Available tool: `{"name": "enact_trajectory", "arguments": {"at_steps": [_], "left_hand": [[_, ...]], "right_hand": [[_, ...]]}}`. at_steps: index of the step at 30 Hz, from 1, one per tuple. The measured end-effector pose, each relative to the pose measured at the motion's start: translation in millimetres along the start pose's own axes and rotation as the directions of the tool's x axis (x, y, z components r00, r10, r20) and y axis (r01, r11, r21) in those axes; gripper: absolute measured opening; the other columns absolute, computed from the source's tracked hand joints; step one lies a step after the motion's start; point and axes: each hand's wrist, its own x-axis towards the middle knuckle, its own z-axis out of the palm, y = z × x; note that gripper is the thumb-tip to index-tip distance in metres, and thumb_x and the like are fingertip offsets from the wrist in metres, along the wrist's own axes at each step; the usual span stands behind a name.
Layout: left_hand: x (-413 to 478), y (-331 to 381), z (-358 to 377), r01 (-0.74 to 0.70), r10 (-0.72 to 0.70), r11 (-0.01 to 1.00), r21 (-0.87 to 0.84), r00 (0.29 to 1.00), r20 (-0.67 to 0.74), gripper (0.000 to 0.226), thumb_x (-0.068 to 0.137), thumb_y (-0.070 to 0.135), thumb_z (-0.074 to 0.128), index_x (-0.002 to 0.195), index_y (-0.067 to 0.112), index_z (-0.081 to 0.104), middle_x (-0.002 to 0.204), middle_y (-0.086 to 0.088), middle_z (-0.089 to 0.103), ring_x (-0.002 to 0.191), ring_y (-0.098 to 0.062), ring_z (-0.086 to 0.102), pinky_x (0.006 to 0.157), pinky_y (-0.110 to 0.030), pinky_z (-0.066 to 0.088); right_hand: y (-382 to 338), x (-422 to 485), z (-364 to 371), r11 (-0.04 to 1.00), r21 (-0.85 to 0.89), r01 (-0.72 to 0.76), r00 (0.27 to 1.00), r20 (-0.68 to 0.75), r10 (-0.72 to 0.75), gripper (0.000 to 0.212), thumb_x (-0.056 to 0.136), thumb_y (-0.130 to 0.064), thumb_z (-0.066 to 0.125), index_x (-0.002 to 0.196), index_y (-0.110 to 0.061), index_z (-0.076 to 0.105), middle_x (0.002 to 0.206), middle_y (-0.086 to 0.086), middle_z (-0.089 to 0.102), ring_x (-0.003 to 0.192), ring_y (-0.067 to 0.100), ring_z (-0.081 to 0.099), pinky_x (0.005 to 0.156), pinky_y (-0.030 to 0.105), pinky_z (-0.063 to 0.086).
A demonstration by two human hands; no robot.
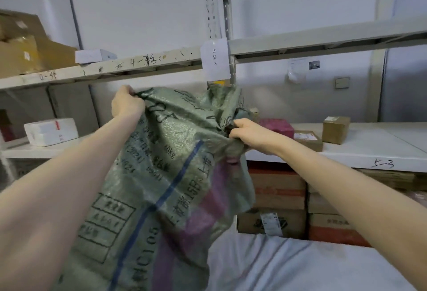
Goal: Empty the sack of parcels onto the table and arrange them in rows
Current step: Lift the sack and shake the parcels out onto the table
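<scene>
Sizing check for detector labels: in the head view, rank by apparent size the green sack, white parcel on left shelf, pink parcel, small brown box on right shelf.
1. green sack, largest by far.
2. white parcel.
3. pink parcel, partly hidden, and small brown box: too alike to rank.

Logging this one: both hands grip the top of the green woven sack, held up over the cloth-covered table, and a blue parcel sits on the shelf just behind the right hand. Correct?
Not quite. The head view shows the parcel behind the right hand is pink, not blue. Otherwise right: left hand and right hand grip the sack above the table.
</scene>
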Motion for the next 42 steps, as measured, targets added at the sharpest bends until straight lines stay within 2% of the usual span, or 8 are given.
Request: {"name": "enact_trajectory", "arguments": {"at_steps": [4,7,19,23,26,32,36,42], "left_hand": [[4,-11,0,-0.143,0.132,0.987,0.072,0.982,0.133,0.028,0.09,0.002,0.044,0.114,0.008,0.056,0.113,-0.019,0.062,0.105,-0.037,0.057,0.082,-0.037,0.044],[-9,-27,13,-0.266,0.231,0.958,0.11,0.937,0.261,0.026,0.088,-0.001,0.044,0.109,0.008,0.055,0.107,-0.015,0.061,0.1,-0.034,0.056,0.077,-0.035,0.039],[-131,-123,93,-0.483,0.3,0.871,0.087,0.664,0.685,0.03,0.094,0.002,0.042,0.117,0.017,0.053,0.108,-0.009,0.065,0.094,-0.032,0.059,0.071,-0.037,0.048],[-183,-123,111,-0.647,0.311,0.745,0.16,0.55,0.775,0.038,0.089,-0.001,0.042,0.118,0.022,0.052,0.106,-0.01,0.067,0.102,-0.033,0.061,0.08,-0.039,0.044],[-216,-132,121,-0.739,0.252,0.639,0.215,0.466,0.848,0.043,0.089,0.001,0.045,0.128,0.02,0.053,0.131,-0.013,0.057,0.122,-0.032,0.051,0.103,-0.045,0.034],[-248,-145,119,-0.88,0.258,0.392,0.269,0.386,0.886,0.036,0.086,0.008,0.058,0.121,0.015,0.053,0.117,-0.007,0.06,0.115,-0.029,0.053,0.104,-0.043,0.029],[-249,-143,113,-0.893,0.238,0.351,0.28,0.375,0.896,0.038,0.089,0.012,0.055,0.127,0.014,0.052,0.122,-0.008,0.058,0.12,-0.03,0.049,0.113,-0.048,0.02],[-273,-144,99,-0.835,0.297,0.472,0.282,0.452,0.841,0.047,0.088,0.015,0.055,0.135,0.014,0.046,0.129,-0.008,0.047,0.131,-0.03,0.037,0.117,-0.056,-0.002]], "right_hand": [[9,-10,31,0.992,-0.102,-0.071,0.995,0.056,0.077,0.069,0.095,-0.014,0.053,0.15,-0.013,0.011,0.121,-0.013,0.036,0.086,0.011,0.051,0.061,0.022,0.052],[26,-20,65,0.973,-0.204,-0.112,0.989,0.068,0.128,0.073,0.093,-0.013,0.056,0.146,-0.011,0.006,0.089,-0.003,0.04,0.068,0.012,0.044,0.05,0.018,0.039],[160,-65,172,0.807,-0.501,-0.312,0.927,0.026,0.374,0.056,0.086,-0.008,0.06,0.139,-0.014,0.041,0.121,0.011,0.058,0.105,0.029,0.06,0.083,0.04,0.054],[186,-83,167,0.707,-0.648,-0.283,0.898,0.081,0.433,0.008,0.087,-0.022,0.061,0.094,-0.019,0.057,0.095,0.008,0.064,0.088,0.03,0.063,0.074,0.041,0.055],[187,-88,150,0.625,-0.734,-0.267,0.83,0.155,0.536,0.019,0.078,-0.029,0.073,0.076,-0.017,0.059,0.081,0.007,0.064,0.071,0.023,0.058,0.063,0.034,0.048],[165,-68,122,0.574,-0.762,-0.299,0.931,-0.103,0.349,0.036,0.081,-0.028,0.069,0.107,-0.012,0.05,0.111,0.01,0.056,0.094,0.029,0.058,0.072,0.035,0.049],[176,-59,145,0.67,-0.714,-0.204,0.829,0.238,0.506,0.087,0.078,-0.036,0.075,0.144,-0.012,0.025,0.142,0.01,0.039,0.123,0.031,0.048,0.097,0.043,0.047],[221,-77,184,0.722,-0.647,-0.243,0.79,0.3,0.535,0.056,0.094,-0.036,0.054,0.141,-0.015,0.033,0.132,0.013,0.053,0.111,0.03,0.057,0.088,0.035,0.049]]}}
